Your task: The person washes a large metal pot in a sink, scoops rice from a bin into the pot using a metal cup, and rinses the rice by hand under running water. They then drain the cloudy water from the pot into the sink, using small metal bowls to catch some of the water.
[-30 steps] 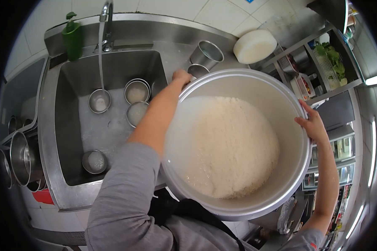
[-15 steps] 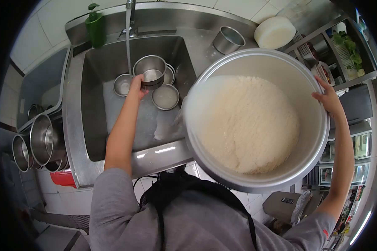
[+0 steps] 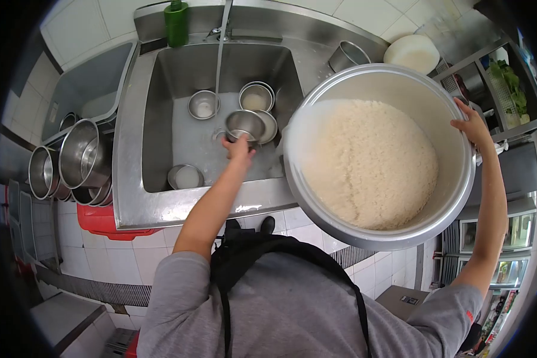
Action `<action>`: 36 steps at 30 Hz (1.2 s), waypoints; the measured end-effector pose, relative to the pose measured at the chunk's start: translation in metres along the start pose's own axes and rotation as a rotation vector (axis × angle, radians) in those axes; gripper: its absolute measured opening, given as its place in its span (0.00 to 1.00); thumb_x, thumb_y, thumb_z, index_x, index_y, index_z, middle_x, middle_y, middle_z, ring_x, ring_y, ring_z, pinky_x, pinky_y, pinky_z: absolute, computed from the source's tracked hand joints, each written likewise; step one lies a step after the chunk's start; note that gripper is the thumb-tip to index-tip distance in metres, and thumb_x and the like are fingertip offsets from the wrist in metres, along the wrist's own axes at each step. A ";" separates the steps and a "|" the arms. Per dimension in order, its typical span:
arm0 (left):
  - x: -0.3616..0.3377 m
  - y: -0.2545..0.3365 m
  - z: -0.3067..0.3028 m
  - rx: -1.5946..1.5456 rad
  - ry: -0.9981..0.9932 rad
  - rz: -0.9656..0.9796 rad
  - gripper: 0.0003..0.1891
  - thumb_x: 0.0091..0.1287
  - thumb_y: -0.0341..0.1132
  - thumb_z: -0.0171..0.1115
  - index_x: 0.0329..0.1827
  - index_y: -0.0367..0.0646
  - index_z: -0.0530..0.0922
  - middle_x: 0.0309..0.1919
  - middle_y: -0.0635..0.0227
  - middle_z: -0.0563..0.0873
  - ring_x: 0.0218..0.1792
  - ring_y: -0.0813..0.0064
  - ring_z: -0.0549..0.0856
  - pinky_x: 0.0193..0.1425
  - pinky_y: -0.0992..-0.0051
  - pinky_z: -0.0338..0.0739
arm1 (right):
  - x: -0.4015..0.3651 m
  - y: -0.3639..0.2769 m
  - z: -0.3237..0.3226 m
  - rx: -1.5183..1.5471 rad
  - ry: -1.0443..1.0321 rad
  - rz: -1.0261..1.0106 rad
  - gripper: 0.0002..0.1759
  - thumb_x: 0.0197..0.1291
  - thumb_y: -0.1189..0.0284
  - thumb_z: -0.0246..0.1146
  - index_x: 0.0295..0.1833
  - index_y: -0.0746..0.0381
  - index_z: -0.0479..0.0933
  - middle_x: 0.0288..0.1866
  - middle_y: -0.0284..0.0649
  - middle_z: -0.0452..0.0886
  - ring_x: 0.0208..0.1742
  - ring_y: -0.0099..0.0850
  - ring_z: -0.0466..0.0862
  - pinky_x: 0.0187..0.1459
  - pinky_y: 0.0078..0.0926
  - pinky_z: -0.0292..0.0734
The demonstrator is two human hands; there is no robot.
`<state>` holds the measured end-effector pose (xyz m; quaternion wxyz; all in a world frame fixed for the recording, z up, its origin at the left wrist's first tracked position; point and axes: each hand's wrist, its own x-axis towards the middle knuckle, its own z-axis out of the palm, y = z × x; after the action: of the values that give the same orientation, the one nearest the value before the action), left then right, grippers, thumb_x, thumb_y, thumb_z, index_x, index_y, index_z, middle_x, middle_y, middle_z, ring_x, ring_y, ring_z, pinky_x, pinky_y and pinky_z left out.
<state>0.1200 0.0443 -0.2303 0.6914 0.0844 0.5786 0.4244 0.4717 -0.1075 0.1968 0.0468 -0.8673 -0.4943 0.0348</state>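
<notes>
My right hand [image 3: 472,126] grips the far right rim of a large silver pot [image 3: 379,238], tilted toward the sink. Pale rice [image 3: 379,161] fills much of it, and cloudy water [image 3: 313,140] lies along the lower left side, by the lip. My left hand [image 3: 240,150] has its fingers on a small metal bowl [image 3: 244,123], held over the sink [image 3: 143,167]. Below and behind it sit a bowl of whitish liquid [image 3: 268,126] and some nested bowls [image 3: 256,98]. Another bowl [image 3: 203,105] is near the stream from the tap [image 3: 221,31].
One more bowl [image 3: 185,177] lies at the sink's front left. A green bottle [image 3: 176,25] stands behind the sink. On the counter are a metal container [image 3: 348,56] and a whitish round object [image 3: 413,53]. Steel pots [image 3: 85,154] and a grey tub [image 3: 89,83] are left.
My left hand has brought the small bowl nearer the front of the sink, away from the tap stream. The view has shifted, and a bowl at the sink's front left now shows.
</notes>
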 end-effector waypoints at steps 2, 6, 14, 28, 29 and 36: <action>-0.007 -0.012 0.009 0.083 -0.110 -0.064 0.40 0.48 0.30 0.55 0.65 0.62 0.46 0.59 0.57 0.53 0.47 0.57 0.71 0.40 0.60 0.75 | 0.003 0.009 0.002 0.004 0.020 -0.038 0.37 0.39 0.74 0.62 0.62 0.53 0.62 0.50 0.45 0.74 0.49 0.32 0.74 0.53 0.23 0.63; -0.028 -0.022 0.016 0.157 -0.299 -0.050 0.40 0.47 0.26 0.50 0.66 0.60 0.46 0.58 0.62 0.61 0.46 0.56 0.73 0.43 0.55 0.73 | 0.003 0.009 0.003 0.004 0.051 -0.087 0.37 0.39 0.74 0.61 0.62 0.54 0.62 0.51 0.47 0.74 0.51 0.33 0.74 0.54 0.24 0.62; -0.039 -0.032 0.016 0.068 -0.368 -0.070 0.41 0.47 0.24 0.48 0.66 0.60 0.43 0.58 0.61 0.60 0.49 0.56 0.71 0.46 0.53 0.71 | 0.002 -0.010 -0.001 -0.068 0.035 -0.081 0.36 0.40 0.74 0.61 0.61 0.54 0.63 0.51 0.49 0.74 0.51 0.35 0.74 0.53 0.24 0.63; -0.041 -0.035 0.009 0.084 -0.416 -0.074 0.42 0.47 0.25 0.49 0.67 0.60 0.42 0.57 0.61 0.62 0.46 0.56 0.73 0.45 0.54 0.70 | -0.003 -0.024 -0.002 -0.046 0.026 -0.029 0.36 0.40 0.75 0.61 0.61 0.54 0.63 0.50 0.50 0.74 0.49 0.35 0.75 0.53 0.25 0.64; -0.040 -0.035 0.009 0.080 -0.415 -0.069 0.43 0.47 0.25 0.49 0.67 0.60 0.42 0.57 0.61 0.62 0.46 0.57 0.73 0.45 0.55 0.70 | -0.003 -0.025 -0.002 -0.043 0.025 -0.028 0.36 0.40 0.75 0.61 0.61 0.54 0.63 0.50 0.50 0.74 0.48 0.34 0.75 0.52 0.25 0.64; -0.043 -0.034 0.008 0.052 -0.416 -0.055 0.43 0.46 0.26 0.49 0.67 0.60 0.42 0.55 0.62 0.63 0.46 0.58 0.73 0.46 0.55 0.69 | 0.005 -0.024 -0.004 -0.113 0.026 -0.060 0.37 0.39 0.74 0.61 0.61 0.53 0.63 0.47 0.48 0.76 0.47 0.34 0.76 0.51 0.24 0.65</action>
<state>0.1444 -0.0032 -0.2176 0.8048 0.1721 0.4365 0.3637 0.4544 -0.0917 0.2036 0.0049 -0.8537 -0.5207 -0.0057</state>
